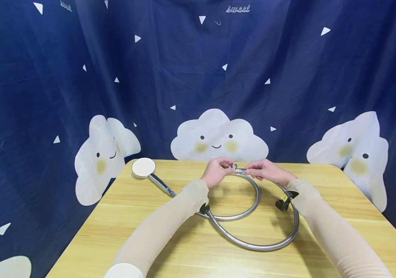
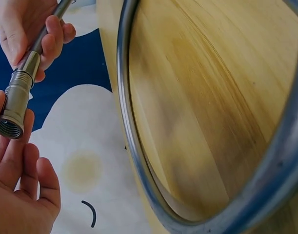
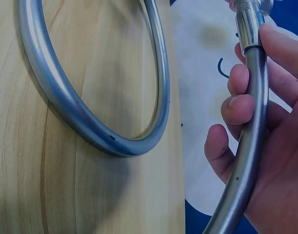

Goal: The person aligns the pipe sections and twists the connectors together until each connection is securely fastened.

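My left hand pinches a small metal pipe connector between thumb and fingers, above the far part of the table. Its open, threaded mouth shows in the left wrist view. My right hand holds the end of a grey shower hose, fingers curled round the hose and its shiny end sleeve. Sleeve and connector are in line, with some screw thread visible between them. At the far left of the table lies a round, white-faced shower head with a dark, chrome-trimmed handle.
The hose makes wide loops over the wooden table, passing under the left forearm. A black wrist device hangs at the right sleeve. Behind the table's far edge hangs a dark blue curtain with white clouds.
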### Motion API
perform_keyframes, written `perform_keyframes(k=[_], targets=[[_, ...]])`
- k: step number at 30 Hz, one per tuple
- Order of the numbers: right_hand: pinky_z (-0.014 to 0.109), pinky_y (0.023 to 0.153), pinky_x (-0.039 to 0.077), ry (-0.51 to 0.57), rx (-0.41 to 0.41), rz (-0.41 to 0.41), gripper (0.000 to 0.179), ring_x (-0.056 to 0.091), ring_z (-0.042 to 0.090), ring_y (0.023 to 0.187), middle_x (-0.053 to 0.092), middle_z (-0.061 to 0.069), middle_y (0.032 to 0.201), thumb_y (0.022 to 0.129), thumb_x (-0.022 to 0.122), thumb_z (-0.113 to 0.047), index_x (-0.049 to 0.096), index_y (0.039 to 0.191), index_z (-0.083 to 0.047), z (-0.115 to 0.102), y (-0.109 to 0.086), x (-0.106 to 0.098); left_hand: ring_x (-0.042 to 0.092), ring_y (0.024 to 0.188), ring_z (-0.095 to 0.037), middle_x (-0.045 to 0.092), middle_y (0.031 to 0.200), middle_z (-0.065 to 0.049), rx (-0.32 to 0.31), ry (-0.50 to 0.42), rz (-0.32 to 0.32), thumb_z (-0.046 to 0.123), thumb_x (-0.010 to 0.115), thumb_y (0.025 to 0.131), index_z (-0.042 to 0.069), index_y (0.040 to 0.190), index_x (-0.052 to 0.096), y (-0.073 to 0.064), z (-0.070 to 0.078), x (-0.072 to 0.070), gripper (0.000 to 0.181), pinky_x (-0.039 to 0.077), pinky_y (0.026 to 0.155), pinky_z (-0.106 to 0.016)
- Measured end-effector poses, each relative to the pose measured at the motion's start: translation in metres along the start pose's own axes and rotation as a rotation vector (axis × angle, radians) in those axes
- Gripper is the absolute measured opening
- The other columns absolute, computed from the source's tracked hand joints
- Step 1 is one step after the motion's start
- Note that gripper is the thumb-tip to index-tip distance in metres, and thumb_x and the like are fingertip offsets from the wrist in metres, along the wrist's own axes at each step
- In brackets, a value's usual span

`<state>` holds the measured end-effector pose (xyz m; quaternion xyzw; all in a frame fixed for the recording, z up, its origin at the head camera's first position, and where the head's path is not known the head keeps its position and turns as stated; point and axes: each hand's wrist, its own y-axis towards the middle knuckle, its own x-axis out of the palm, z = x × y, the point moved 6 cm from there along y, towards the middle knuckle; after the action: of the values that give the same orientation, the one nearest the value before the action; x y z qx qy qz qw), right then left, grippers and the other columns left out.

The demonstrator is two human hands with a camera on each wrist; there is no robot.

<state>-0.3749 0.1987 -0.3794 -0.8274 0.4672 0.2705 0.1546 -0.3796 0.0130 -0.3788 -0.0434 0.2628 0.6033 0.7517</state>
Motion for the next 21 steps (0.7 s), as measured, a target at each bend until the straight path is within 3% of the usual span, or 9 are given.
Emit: perform_keyframes(k=[5,11,17,21], targets=[[0.027,0.052,0.036,0.002,0.000,0.042,0.023,0.045,0.020,0.062,0.051,0.015,0.074,0.090,0.059,-0.021,0.065,0.105,-0.003,-0.010,-0.003,-0.002,0.061,0.078,-0.011,0.066,0.083,0.005,-0.056,-0.081,-0.001,0.021,0.077,0.075,0.016,0.100,0.069,0.003,-0.005,0.001,0.027,0.051,0.069,-0.026],[0.025,0.051,0.038,-0.048,0.000,0.114,0.023,0.048,0.014,0.063,0.057,0.012,0.076,0.088,0.063,-0.028,0.067,0.104,-0.012,0.006,0.004,-0.006,0.062,0.079,-0.012,0.068,0.085,0.003,-0.093,-0.155,-0.006,0.023,0.078,0.073,0.015,0.099,0.070,0.004,-0.005,0.001,0.028,0.051,0.076,-0.033],[0.029,0.057,0.044,-0.069,-0.069,0.164,0.027,0.049,0.016,0.067,0.058,0.007,0.077,0.086,0.065,-0.030,0.068,0.103,-0.010,-0.001,0.001,-0.008,0.063,0.082,-0.013,0.069,0.089,0.003,-0.144,-0.245,-0.012,0.021,0.076,0.074,0.012,0.100,0.070,0.007,-0.008,0.003,0.028,0.048,0.085,-0.040],[0.027,0.057,0.042,-0.112,-0.125,0.212,0.023,0.049,0.015,0.065,0.058,0.005,0.074,0.084,0.067,-0.028,0.069,0.101,-0.012,-0.006,0.000,-0.010,0.063,0.080,-0.014,0.069,0.092,0.001,-0.211,-0.296,-0.011,0.020,0.076,0.073,0.010,0.099,0.070,0.008,-0.010,0.004,0.028,0.050,0.080,-0.035]])
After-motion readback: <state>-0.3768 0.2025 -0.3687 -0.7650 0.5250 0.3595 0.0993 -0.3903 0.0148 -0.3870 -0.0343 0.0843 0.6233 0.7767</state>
